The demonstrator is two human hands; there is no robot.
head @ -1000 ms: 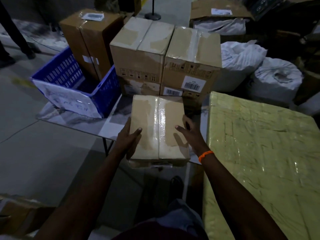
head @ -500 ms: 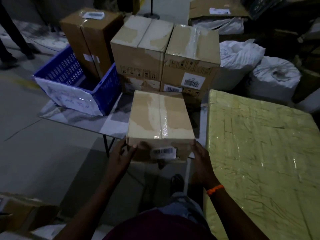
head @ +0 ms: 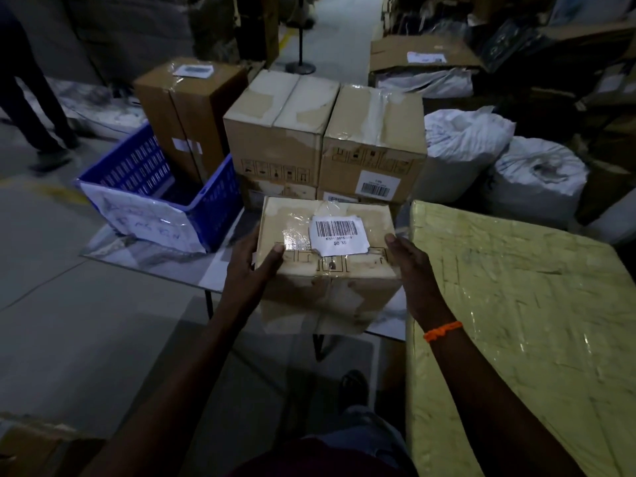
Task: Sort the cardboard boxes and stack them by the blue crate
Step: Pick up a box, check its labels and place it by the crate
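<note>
I hold a small taped cardboard box (head: 327,270) over the table's near edge, its barcode label facing up. My left hand (head: 253,266) grips its left side, thumb on top. Along its right side lies my right hand (head: 411,273) with fingers nearly straight. Behind it stand stacked cardboard boxes (head: 323,139) and a taller brown box (head: 187,108). The blue crate (head: 161,187), with a white paper sign on its front, sits at the table's left.
A large yellow wrapped parcel (head: 516,321) fills the right. White sacks (head: 499,156) stand behind it. The glass-topped table (head: 148,256) has thin dark legs. Another person's legs (head: 31,98) are at the far left. A cardboard piece (head: 31,445) lies bottom left.
I have tipped the small box toward me, so the barcode face that was on its front side is now on top. Both hands shifted along its sides.
</note>
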